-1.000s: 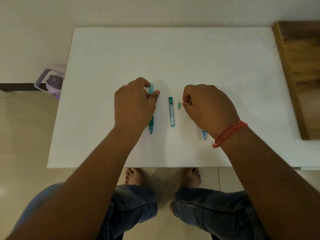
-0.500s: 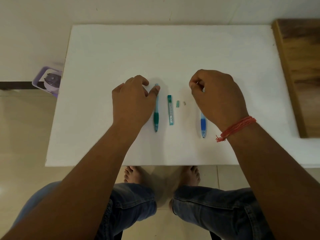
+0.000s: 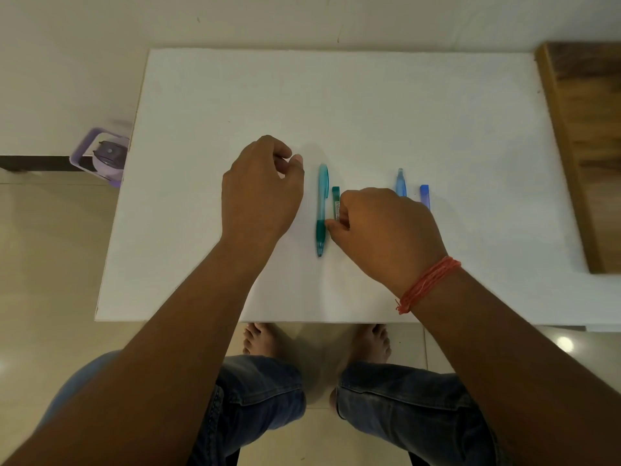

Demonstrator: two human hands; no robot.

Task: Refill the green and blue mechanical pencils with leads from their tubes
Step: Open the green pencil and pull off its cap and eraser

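The green mechanical pencil (image 3: 322, 210) lies on the white table (image 3: 336, 102), tip toward me. Just right of it lies the green lead tube (image 3: 335, 196), its lower half under my right hand (image 3: 386, 230), whose thumb and fingers pinch it. The tops of the blue pencil (image 3: 400, 183) and the blue lead tube (image 3: 424, 195) show beyond that hand; the rest of both is hidden. My left hand (image 3: 262, 193) hovers left of the green pencil, loosely curled, apart from it and holding nothing.
A wooden board (image 3: 584, 146) lies along the table's right edge. A purple container (image 3: 100, 156) stands on the floor at the left. My knees and feet are below the table's near edge (image 3: 302, 320).
My left hand let go of the green pencil and drew left. My right hand left the blue pencil and came down on the green lead tube, covering the small pieces beside it.
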